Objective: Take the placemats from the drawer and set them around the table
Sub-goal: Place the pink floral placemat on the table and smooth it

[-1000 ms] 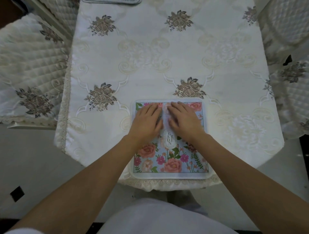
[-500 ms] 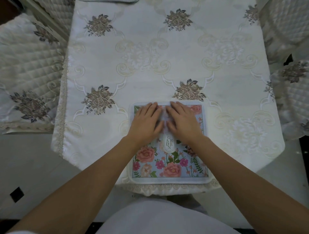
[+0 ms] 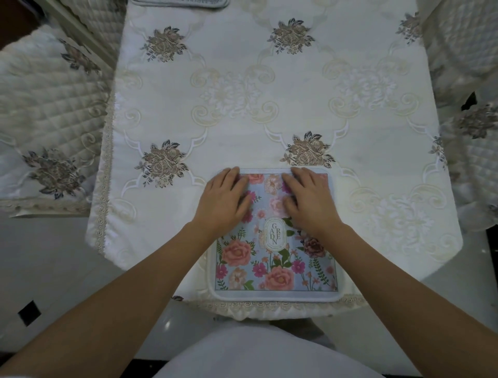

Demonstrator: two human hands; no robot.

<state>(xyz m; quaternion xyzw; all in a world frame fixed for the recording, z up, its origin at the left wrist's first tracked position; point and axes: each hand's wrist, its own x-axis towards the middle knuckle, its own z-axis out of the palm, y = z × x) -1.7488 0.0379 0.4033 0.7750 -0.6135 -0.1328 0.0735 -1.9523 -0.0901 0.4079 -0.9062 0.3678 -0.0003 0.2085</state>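
A floral placemat [image 3: 275,264] with a pale blue ground, pink roses and a "GARDEN" label lies flat at the near edge of the table [image 3: 269,108]. My left hand [image 3: 225,199] rests palm down on its far left part, fingers straight. Flat on the far right part lies my right hand [image 3: 310,201]. A gap of mat shows between the two hands. At the table's far edge a second placemat [image 3: 179,3] shows only as a grey-bordered strip.
The table wears a cream embroidered cloth with flower motifs and a lace hem. Quilted cream chair covers stand at the left [image 3: 48,113] and at the right [image 3: 469,81]. Pale floor tiles lie below the table edge.
My hands have slid apart on the placemat, left hand to the left and right hand to the right. The mat itself stays in place.
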